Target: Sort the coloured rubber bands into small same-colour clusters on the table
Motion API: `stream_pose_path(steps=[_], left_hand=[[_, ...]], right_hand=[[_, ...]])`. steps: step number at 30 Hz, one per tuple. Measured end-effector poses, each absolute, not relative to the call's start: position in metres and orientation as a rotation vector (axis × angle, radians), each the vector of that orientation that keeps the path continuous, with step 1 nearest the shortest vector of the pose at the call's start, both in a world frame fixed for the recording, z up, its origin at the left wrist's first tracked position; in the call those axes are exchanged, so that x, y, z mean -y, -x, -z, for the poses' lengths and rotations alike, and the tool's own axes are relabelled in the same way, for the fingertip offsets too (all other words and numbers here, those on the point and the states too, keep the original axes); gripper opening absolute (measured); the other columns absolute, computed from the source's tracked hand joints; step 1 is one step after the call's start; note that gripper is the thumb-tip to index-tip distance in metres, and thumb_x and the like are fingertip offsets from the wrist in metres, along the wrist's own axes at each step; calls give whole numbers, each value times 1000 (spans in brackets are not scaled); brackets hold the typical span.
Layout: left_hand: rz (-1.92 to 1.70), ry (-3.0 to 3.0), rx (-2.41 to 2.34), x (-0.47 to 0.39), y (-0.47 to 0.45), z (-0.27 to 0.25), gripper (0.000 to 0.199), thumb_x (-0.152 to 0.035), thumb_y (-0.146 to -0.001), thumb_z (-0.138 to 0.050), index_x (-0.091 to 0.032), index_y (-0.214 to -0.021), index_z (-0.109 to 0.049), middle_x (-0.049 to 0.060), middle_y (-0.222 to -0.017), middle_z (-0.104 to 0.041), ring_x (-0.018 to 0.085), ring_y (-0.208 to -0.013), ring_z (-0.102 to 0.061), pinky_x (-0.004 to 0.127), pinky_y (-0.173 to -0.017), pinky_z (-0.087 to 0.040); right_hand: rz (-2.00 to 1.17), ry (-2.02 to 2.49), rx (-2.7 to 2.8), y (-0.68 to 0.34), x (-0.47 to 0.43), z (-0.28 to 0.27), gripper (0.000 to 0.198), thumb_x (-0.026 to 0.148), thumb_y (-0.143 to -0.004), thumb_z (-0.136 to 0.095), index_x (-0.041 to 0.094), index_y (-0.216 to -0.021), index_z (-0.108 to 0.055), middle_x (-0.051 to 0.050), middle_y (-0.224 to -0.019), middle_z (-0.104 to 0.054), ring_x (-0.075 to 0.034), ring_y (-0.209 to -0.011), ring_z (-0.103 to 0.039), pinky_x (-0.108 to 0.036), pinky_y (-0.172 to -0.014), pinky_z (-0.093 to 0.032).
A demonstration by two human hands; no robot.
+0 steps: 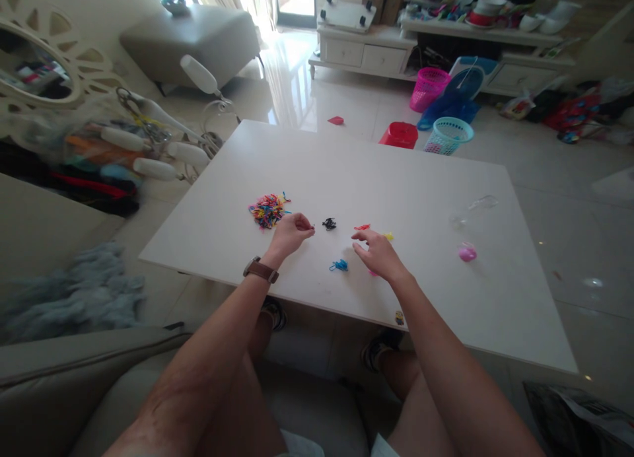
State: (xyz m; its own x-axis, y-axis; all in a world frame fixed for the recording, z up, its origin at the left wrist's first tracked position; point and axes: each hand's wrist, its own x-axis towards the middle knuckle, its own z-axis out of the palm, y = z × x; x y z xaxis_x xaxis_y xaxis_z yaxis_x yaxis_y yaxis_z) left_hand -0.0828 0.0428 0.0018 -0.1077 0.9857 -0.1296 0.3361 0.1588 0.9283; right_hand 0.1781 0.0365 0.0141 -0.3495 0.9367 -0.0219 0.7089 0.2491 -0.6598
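My left hand (293, 235), a watch on its wrist, is closed in a pinch just left of a small black pile (329, 224). A tiny dark bit shows at its fingertips, too small to name. Behind that hand lies a heap of mixed-colour thin, loop-like pieces (267, 210). My right hand (375, 252) hovers over the table, thumb and fingers apart, with nothing seen between them. Around it are small piles of red pieces (362, 227), yellow pieces (389, 236) and blue pieces (339, 265). Some pink pieces (372, 273) show partly under the right hand.
The white table (317, 173) carries a pink round object (467, 252) and a clear plastic item (483, 203) on the right. A small yellow figure sticker (399, 317) is near the front edge. Beyond stand a red bin (401, 135) and a light-blue basket (450, 135); a lamp (188, 154) is left.
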Motion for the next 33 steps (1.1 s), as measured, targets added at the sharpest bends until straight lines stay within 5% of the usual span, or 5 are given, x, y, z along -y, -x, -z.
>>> stream_pose_path(steps=[8, 16, 22, 33], left_hand=[[-912, -1295, -1341, -30, 45, -11, 25, -17, -71, -77, -19, -91, -62, 5, -81, -78, 19, -79, -75, 30, -76, -57], [-921, -1359, -1377, -30, 47, -19, 24, -11, -74, -75, -20, -92, -62, 3, -79, -77, 17, -76, -73, 27, -73, -55], [-895, -1433, -1652, -35, 68, -26, 18, -13, -79, -70, -18, -96, -64, 9, -97, -76, 18, -81, -72, 29, -73, -54], [-310, -1537, -2115, -30, 121, -30, 32, -29, -91, -55, -16, -116, -70, 15, -122, -73, 28, -113, -68, 35, -96, -51]], right_hand=[[-943, 1273, 2026, -147, -31, -17, 24, 19, -90, -61, 21, -111, -71, -6, -107, -76, -17, -89, -71, -31, -84, -57], [-952, 1282, 1928, -125, -34, -20, 14, 25, -88, -61, 21, -89, -75, -4, -83, -77, -20, -79, -72, -31, -77, -56], [-834, 1468, 1827, -114, -48, 1, 16, 31, -86, -62, 21, -84, -73, -4, -77, -75, -19, -73, -69, -31, -76, -53], [-635, 1799, 1764, -87, -79, 39, 17, 31, -86, -61, 21, -85, -75, -5, -78, -74, -21, -74, -65, -31, -73, -46]])
